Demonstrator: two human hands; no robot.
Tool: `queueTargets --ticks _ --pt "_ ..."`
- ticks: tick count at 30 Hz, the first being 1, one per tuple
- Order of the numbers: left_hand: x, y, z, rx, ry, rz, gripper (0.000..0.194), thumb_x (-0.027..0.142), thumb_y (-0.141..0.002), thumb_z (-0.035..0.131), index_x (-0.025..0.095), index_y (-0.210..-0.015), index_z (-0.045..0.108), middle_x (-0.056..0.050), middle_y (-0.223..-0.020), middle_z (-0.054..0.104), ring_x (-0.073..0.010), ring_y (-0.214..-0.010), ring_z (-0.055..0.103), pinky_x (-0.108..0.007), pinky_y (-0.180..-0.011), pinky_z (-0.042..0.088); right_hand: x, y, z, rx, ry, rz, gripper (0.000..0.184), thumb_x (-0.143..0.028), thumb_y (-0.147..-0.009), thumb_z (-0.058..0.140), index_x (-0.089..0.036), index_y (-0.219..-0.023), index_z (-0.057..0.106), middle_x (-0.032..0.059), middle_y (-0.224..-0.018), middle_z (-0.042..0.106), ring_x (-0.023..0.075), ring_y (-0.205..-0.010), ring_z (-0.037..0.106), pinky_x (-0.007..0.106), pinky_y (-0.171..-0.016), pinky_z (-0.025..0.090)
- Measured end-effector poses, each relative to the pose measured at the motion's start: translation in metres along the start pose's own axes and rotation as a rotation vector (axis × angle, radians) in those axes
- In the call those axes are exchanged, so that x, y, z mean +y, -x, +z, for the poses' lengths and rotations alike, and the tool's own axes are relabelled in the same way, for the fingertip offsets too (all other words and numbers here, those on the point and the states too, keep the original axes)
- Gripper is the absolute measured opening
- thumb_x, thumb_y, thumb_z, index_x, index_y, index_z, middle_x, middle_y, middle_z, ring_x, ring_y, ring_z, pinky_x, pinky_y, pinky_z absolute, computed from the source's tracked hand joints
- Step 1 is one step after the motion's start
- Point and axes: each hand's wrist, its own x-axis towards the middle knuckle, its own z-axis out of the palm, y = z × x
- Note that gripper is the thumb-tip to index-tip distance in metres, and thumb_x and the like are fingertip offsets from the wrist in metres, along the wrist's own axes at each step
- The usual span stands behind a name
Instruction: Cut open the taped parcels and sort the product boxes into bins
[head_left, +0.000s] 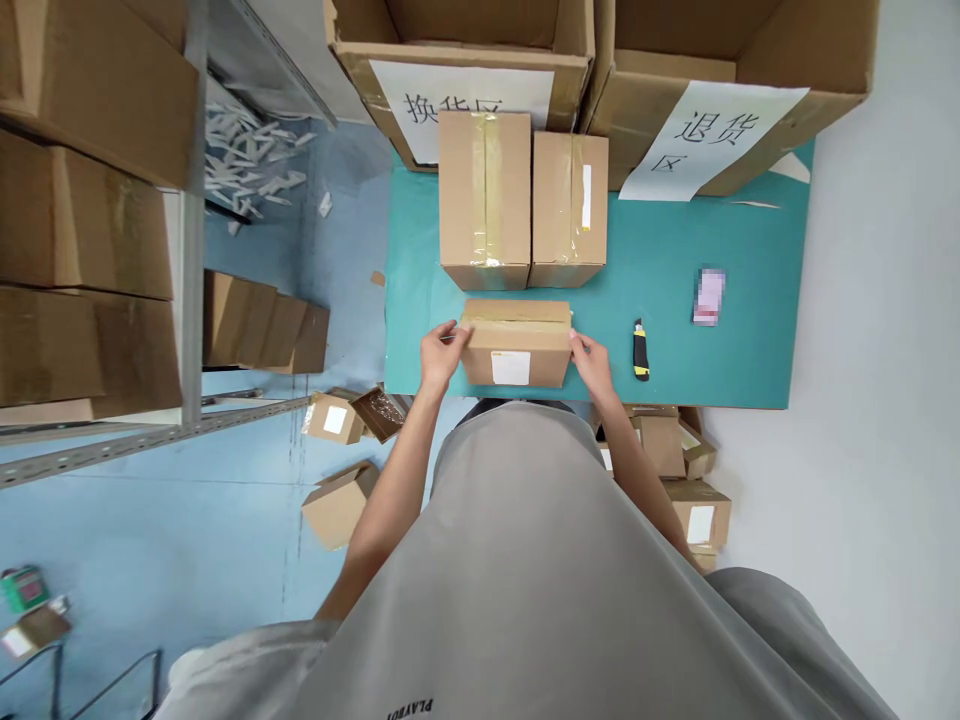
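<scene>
A small cardboard box (pixel 477 368) with tape along its top and a white label on its near side sits at the front edge of the green table (pixel 667 240). At its left end is my left hand (pixel 442 356), fingertips gripping the corner. My right hand (pixel 590 362) pinches the opposite end. Right behind it stand two taped cardboard boxes, a larger one (pixel 459 190) and a smaller one (pixel 551 200) with a narrow label. A black and yellow utility knife (pixel 640 355) lies right of my right hand.
Two big open cartons with paper signs, one left (pixel 352 70) and one right (pixel 840 110), line the table's back. A blurred pink item (pixel 708 297) lies at right. Boxes fill a shelf (pixel 191 330) on the left; more boxes (pixel 341 505) lie on the floor.
</scene>
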Motion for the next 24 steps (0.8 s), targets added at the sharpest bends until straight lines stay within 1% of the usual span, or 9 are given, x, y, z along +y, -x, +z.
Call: queueTargets --ticks 3,5,7,11,13,17,20,22,24 --pt "-0.001 0.027 -0.006 -0.001 0.021 0.037 0.054 0.049 -0.09 0.086 0.014 -0.13 0.082 -0.016 -0.13 0.08 -0.0309 -0.114 0.08 -0.048 -0.111 0.064 0.002 0.026 -0.004 0.082 -0.038 -0.043 0.074 -0.081 -0.099 0.066 -0.017 -0.135 0.081 0.0187 -0.14 0.08 0.0357 -0.129 0.079 0.051 -0.116 0.064" --pt "-0.003 0.039 -0.004 0.012 0.04 0.043 0.05 0.046 -0.091 0.086 0.016 -0.129 0.082 -0.016 -0.133 0.078 -0.0303 -0.117 0.079 -0.048 -0.112 0.064 0.006 0.033 -0.006 0.102 -0.047 -0.066 0.069 -0.075 -0.101 0.066 -0.018 -0.137 0.079 0.0195 -0.145 0.077 0.0341 -0.132 0.078 0.048 -0.118 0.063" --pt "-0.005 0.042 0.0 0.007 0.026 0.001 0.045 0.041 -0.089 0.087 0.015 -0.126 0.081 -0.017 -0.131 0.078 -0.0301 -0.115 0.08 -0.049 -0.111 0.065 0.012 0.03 -0.008 0.07 -0.023 -0.038 0.063 -0.071 -0.101 0.066 -0.019 -0.135 0.078 0.0195 -0.144 0.077 0.0338 -0.131 0.079 0.049 -0.116 0.064" --pt "-0.002 0.038 0.008 -0.08 -0.026 -0.147 0.04 0.027 -0.085 0.085 0.014 -0.123 0.08 -0.017 -0.125 0.081 -0.0301 -0.107 0.081 -0.048 -0.104 0.067 0.023 0.008 -0.012 -0.017 0.11 0.129 0.054 -0.07 -0.092 0.073 -0.021 -0.115 0.077 0.0178 -0.125 0.085 0.0364 -0.113 0.084 0.056 -0.11 0.065" --pt "0.004 0.037 0.01 -0.101 -0.055 -0.148 0.039 0.025 -0.088 0.08 0.015 -0.125 0.08 -0.016 -0.128 0.082 -0.0301 -0.109 0.081 -0.046 -0.104 0.066 0.025 -0.002 -0.014 -0.029 0.1 0.163 0.055 -0.073 -0.087 0.076 -0.022 -0.106 0.076 0.0176 -0.12 0.086 0.0368 -0.111 0.083 0.057 -0.111 0.064" --pt "0.025 0.047 0.012 -0.081 -0.228 -0.045 0.033 0.033 -0.096 0.073 0.018 -0.123 0.084 -0.015 -0.13 0.082 -0.0315 -0.108 0.081 -0.048 -0.108 0.062 0.026 -0.007 -0.029 -0.049 -0.049 0.213 0.065 -0.08 -0.081 0.078 -0.02 -0.105 0.076 0.0185 -0.122 0.086 0.0365 -0.12 0.08 0.052 -0.109 0.065" --pt "0.048 0.062 0.017 -0.139 -0.292 0.06 0.033 0.04 -0.101 0.072 0.02 -0.121 0.087 -0.014 -0.126 0.082 -0.0322 -0.103 0.08 -0.048 -0.108 0.061 0.029 -0.002 -0.054 -0.13 -0.111 0.278 0.071 -0.08 -0.081 0.079 -0.019 -0.117 0.079 0.0175 -0.133 0.084 0.0367 -0.128 0.078 0.05 -0.107 0.066" --pt "0.064 0.072 0.023 -0.185 -0.285 0.11 0.03 0.043 -0.101 0.075 0.023 -0.119 0.088 -0.012 -0.122 0.082 -0.0322 -0.103 0.08 -0.047 -0.108 0.061 0.032 0.001 -0.073 -0.176 -0.153 0.338 0.073 -0.078 -0.082 0.081 -0.02 -0.127 0.079 0.0159 -0.143 0.081 0.0366 -0.135 0.075 0.051 -0.11 0.065" --pt "0.078 0.081 0.031 -0.227 -0.261 0.138 0.029 0.045 -0.099 0.08 0.025 -0.117 0.089 -0.011 -0.12 0.081 -0.0325 -0.105 0.079 -0.047 -0.109 0.06 0.036 0.001 -0.09 -0.18 -0.172 0.384 0.074 -0.075 -0.081 0.085 -0.022 -0.133 0.078 0.0148 -0.152 0.078 0.037 -0.142 0.072 0.052 -0.114 0.063"
